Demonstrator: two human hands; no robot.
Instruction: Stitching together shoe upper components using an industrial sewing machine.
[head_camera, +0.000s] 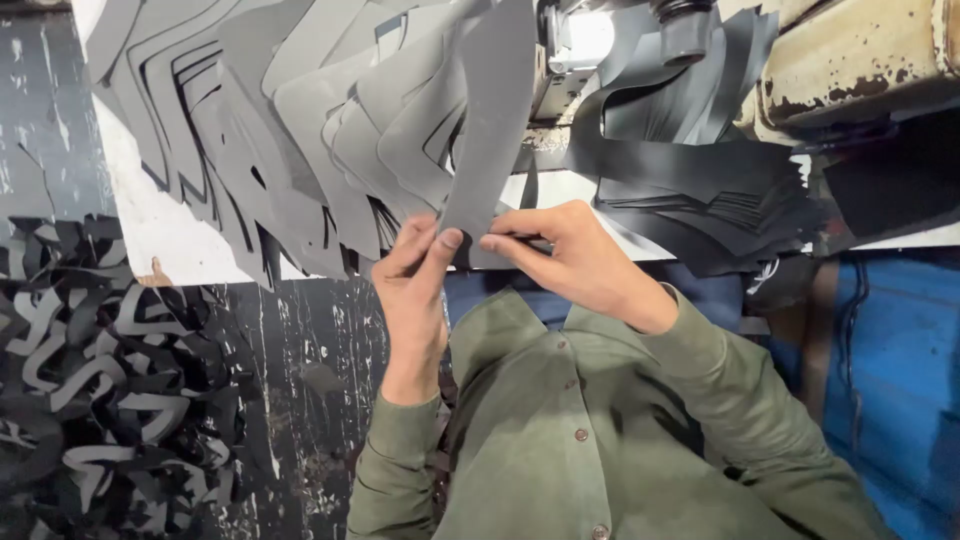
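Nearest me is my green shirt (580, 440), both sleeves reaching up. My left hand (415, 285) pinches the bottom edge of a grey cut leather piece (490, 130), thumb and fingers (447, 240) closed on it. My right hand (570, 255) grips the same edge just beside it, fingers closed. The piece stands upright over the white table (160, 235), at the front of a fanned stack of grey cut pieces (300, 130). I judge I am separating this one piece; next it needs a firm, even pull clear. Beyond sit the black cut pieces (700, 190) and sewing machine (850, 60); black offcuts (90, 370) lie left.
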